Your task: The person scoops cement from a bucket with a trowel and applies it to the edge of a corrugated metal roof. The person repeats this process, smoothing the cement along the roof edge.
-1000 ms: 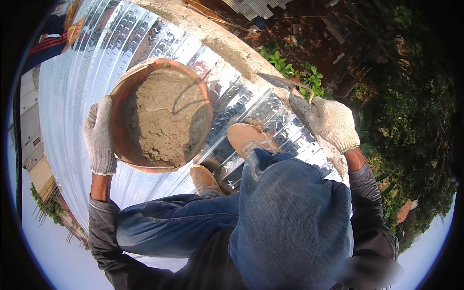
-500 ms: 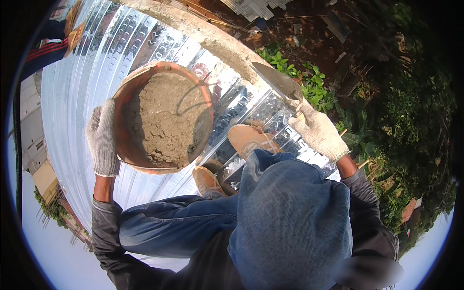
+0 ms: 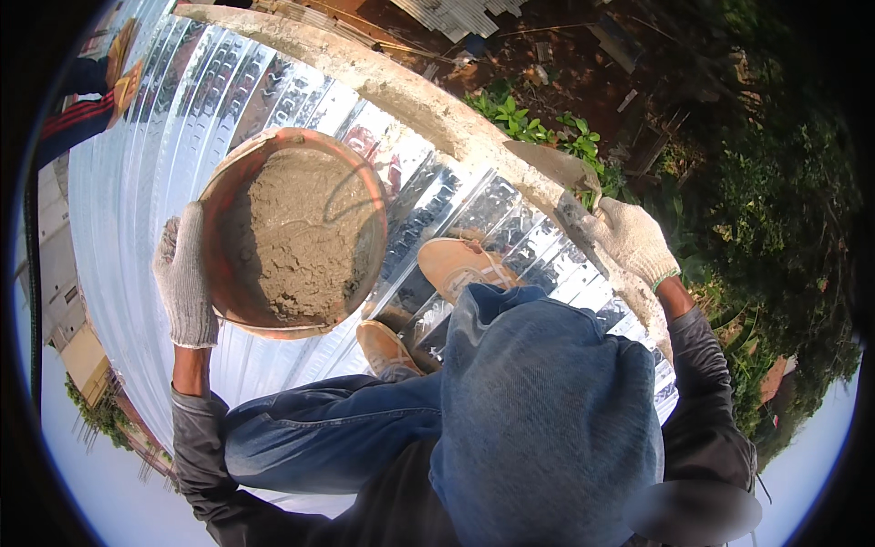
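An orange bucket of grey wet mortar [image 3: 301,232] sits over the corrugated silver sheet roof [image 3: 137,237], its left side gripped by my left hand [image 3: 182,273] in a knit glove. My gloved right hand [image 3: 633,242] is closed on a metal trowel [image 3: 551,167], whose blade is over the rough concrete edge [image 3: 419,109] along the roof. My tan shoe [image 3: 447,264] rests on the shiny sheeting beside the bucket, and the other shoe is below it. My bent denim knee fills the lower middle.
Another person's legs and sandalled feet [image 3: 100,100] stand at the upper left. Beyond the concrete edge is a drop to dirt with scrap sheets [image 3: 437,14], plants [image 3: 519,118] and trees [image 3: 775,228]. Buildings [image 3: 68,310] show at the far left.
My right hand with the trowel moved left, then back right onto the edge. The bucket and my left hand appear slightly lower and further left, as the whole view shifted a little.
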The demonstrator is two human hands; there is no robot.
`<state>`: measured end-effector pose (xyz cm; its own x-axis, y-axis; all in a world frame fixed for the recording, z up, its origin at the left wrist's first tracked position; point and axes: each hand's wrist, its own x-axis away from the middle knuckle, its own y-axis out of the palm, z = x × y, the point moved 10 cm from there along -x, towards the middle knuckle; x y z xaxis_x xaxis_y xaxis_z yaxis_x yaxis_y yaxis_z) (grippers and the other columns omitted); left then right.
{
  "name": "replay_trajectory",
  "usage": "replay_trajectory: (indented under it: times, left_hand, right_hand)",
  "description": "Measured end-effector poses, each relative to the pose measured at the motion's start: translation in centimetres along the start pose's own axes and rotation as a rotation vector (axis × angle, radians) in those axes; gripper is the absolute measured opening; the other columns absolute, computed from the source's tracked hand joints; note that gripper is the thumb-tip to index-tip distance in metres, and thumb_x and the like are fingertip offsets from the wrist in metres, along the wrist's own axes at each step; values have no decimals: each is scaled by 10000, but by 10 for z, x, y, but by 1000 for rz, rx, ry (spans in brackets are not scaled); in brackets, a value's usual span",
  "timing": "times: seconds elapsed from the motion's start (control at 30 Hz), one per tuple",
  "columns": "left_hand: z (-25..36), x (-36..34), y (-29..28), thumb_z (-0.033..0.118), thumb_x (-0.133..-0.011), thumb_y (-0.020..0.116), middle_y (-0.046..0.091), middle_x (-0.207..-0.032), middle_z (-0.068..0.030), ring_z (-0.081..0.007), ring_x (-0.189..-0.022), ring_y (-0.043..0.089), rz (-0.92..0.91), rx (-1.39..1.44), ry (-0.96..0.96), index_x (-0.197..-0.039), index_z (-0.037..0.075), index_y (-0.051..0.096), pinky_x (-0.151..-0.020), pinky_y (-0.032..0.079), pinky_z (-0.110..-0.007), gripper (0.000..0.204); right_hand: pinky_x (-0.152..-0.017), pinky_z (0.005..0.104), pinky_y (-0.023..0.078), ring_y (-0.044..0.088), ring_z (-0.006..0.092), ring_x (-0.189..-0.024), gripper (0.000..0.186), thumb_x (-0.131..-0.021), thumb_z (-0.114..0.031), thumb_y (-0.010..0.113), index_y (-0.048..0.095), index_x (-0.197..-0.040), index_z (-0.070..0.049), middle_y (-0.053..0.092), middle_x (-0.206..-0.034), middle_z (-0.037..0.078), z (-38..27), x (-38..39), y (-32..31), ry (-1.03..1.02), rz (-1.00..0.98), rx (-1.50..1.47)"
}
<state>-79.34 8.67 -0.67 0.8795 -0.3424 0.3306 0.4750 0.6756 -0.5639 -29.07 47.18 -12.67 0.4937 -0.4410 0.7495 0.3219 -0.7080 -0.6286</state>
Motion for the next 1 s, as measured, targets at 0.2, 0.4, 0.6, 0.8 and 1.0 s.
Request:
replay_trajectory:
  times: [0.2, 0.4, 0.6, 0.8, 1.0]
  left_hand:
    - [-3, 0, -2, 312, -1123, 693, 753, -1077, -12, -93, -960, 665, -16, -16, -3, -1224, 27, 778, -871, 555, -280, 314]
    - [3, -2, 0, 322, -1124, 691, 755, -1087, -17, -98, -960, 666, -17, -23, 8, -1234, 26, 778, -871, 558, -289, 328]
    - [-8, -3, 6, 317, -1122, 692, 734, -1053, -17, -87, -947, 634, -22, -30, 23, -1207, 22, 770, -841, 533, -279, 316]
    - [7, -3, -2, 333, -1124, 691, 748, -1078, -13, -92, -950, 657, -33, -69, 10, -1219, 34, 783, -858, 550, -276, 327]
    - [0, -1, -4, 321, -1127, 686, 743, -1059, -6, -85, -943, 659, -24, -51, -7, -1212, 35, 777, -849, 552, -270, 312]
  right_hand:
    - [-843, 551, 550, 712, 511, -986, 456, -1048, -433, 671, 703, -1214, -9, 735, -994, 310, -45, 11, 13, -86, 61, -268]
    - [-778, 534, 536, 711, 496, -900, 423, -1074, -408, 644, 670, -1052, 14, 703, -891, 297, 8, -5, -8, 29, 369, -156]
    - [-722, 508, 557, 721, 450, -808, 343, -1065, -395, 689, 654, -1064, -54, 702, -845, 218, -46, 17, -30, -203, 420, -176]
    - [-732, 514, 571, 730, 449, -853, 446, -1089, -508, 602, 642, -1043, -66, 714, -880, 220, -22, -18, 24, -188, 332, 42]
    - [-720, 498, 570, 736, 423, -828, 375, -1069, -445, 664, 645, -1027, -73, 723, -894, 192, -33, -10, 5, -208, 448, -55]
